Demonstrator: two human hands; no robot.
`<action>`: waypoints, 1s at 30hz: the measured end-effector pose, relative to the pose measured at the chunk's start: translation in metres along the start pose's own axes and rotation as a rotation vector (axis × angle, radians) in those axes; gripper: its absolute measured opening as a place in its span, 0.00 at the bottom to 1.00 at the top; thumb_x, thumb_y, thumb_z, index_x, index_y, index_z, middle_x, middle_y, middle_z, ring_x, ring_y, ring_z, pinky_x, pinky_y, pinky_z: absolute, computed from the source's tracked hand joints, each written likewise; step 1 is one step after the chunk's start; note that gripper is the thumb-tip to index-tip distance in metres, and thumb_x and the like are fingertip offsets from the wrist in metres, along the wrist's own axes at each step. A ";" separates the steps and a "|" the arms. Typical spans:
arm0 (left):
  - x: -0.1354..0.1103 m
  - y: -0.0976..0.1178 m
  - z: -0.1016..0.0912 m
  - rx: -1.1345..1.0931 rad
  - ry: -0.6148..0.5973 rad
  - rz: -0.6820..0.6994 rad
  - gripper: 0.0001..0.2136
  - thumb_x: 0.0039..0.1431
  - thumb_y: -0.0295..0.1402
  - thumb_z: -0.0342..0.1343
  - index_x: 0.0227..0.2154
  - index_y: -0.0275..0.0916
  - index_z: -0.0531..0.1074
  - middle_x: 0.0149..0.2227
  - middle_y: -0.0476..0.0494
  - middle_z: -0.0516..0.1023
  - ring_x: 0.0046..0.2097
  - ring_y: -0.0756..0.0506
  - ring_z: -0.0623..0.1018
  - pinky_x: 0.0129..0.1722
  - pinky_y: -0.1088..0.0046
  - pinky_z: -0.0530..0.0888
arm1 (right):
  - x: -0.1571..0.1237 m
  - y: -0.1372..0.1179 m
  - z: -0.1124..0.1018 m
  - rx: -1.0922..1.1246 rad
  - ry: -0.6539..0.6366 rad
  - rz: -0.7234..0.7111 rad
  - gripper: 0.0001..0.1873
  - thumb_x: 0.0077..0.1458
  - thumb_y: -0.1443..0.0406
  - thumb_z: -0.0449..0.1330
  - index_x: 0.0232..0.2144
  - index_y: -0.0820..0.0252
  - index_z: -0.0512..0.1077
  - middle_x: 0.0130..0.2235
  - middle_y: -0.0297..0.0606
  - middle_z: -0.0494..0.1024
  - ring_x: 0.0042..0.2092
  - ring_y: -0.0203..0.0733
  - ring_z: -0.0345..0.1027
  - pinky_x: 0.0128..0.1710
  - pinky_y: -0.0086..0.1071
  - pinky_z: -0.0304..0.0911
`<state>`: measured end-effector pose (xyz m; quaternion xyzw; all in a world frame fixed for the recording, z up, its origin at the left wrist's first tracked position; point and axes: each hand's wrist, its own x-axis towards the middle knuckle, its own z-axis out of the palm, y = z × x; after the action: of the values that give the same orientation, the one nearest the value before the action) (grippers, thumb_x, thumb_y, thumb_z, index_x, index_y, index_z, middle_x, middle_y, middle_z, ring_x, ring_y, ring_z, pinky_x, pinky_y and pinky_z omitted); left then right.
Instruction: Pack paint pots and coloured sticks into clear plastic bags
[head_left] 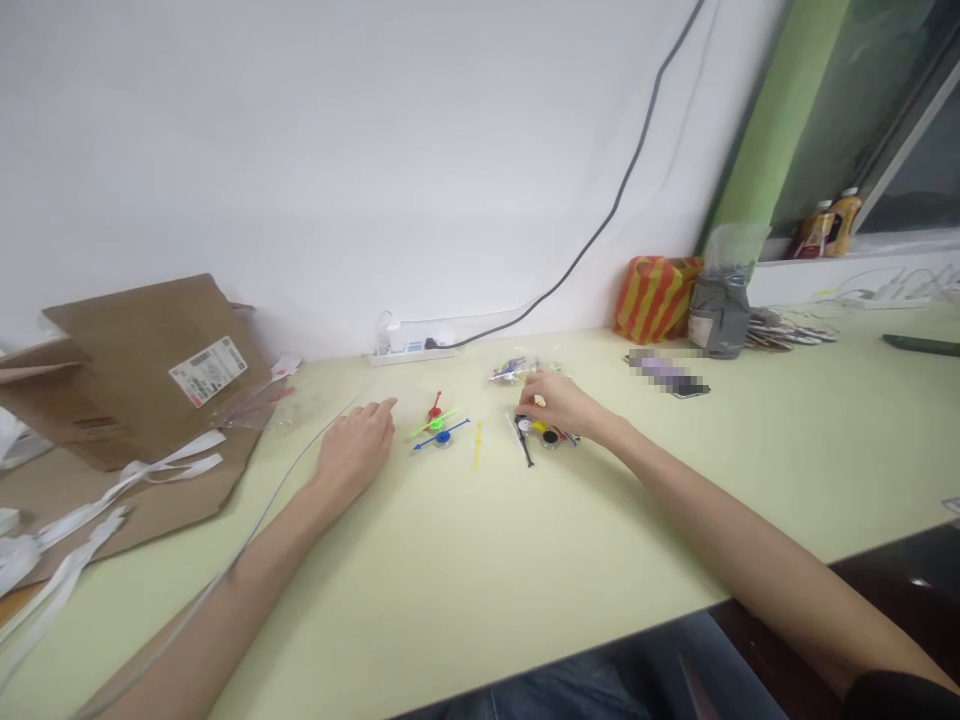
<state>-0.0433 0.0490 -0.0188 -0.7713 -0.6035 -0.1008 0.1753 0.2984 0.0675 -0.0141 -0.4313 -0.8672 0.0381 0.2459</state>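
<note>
My left hand [358, 440] rests on the table with its fingers loosely extended and nothing in them. Just right of it lie three arrow spinners with round centres: a red spinner [435, 412], a green spinner [437, 424] and a blue spinner [444, 438]. A yellow arrow [477, 445] lies alone between the hands. My right hand [562, 402] pinches above a small pile, its fingertips on something small and whitish that I cannot identify. Around those fingers are a black arrow [529, 455], a white disc [524, 427] and a black disc [550, 437].
Behind the right hand sits a clear bag of coloured parts [514, 371]. A cardboard box [150, 370] with white straps [120, 490] stands at left. Along the wall are a power strip [412, 345], a striped bag [652, 300] and a grey container [720, 315]. A phone [690, 388] lies at right.
</note>
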 end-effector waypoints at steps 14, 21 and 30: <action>-0.010 0.025 -0.017 -0.175 0.260 0.151 0.19 0.70 0.31 0.39 0.58 0.37 0.67 0.52 0.37 0.76 0.51 0.37 0.74 0.51 0.57 0.68 | -0.013 -0.031 -0.041 0.132 -0.473 0.277 0.11 0.51 0.59 0.65 0.31 0.61 0.74 0.26 0.35 0.77 0.25 0.37 0.69 0.24 0.28 0.56; -0.012 0.028 -0.022 -0.215 0.297 0.199 0.18 0.68 0.29 0.41 0.57 0.38 0.68 0.52 0.37 0.75 0.52 0.37 0.73 0.52 0.57 0.68 | -0.010 -0.037 -0.038 0.014 -0.409 0.176 0.08 0.53 0.61 0.63 0.31 0.61 0.76 0.28 0.36 0.77 0.27 0.36 0.67 0.26 0.29 0.55; -0.015 0.032 -0.023 -0.262 0.341 0.278 0.17 0.68 0.27 0.42 0.55 0.38 0.69 0.50 0.37 0.76 0.53 0.39 0.73 0.53 0.59 0.68 | -0.014 -0.039 -0.043 -0.003 -0.381 0.136 0.08 0.54 0.61 0.62 0.32 0.60 0.77 0.30 0.36 0.77 0.28 0.36 0.65 0.27 0.29 0.55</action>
<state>-0.0144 0.0200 -0.0082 -0.8349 -0.4350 -0.2818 0.1853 0.2964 0.0262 0.0286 -0.4741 -0.8670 0.1342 0.0738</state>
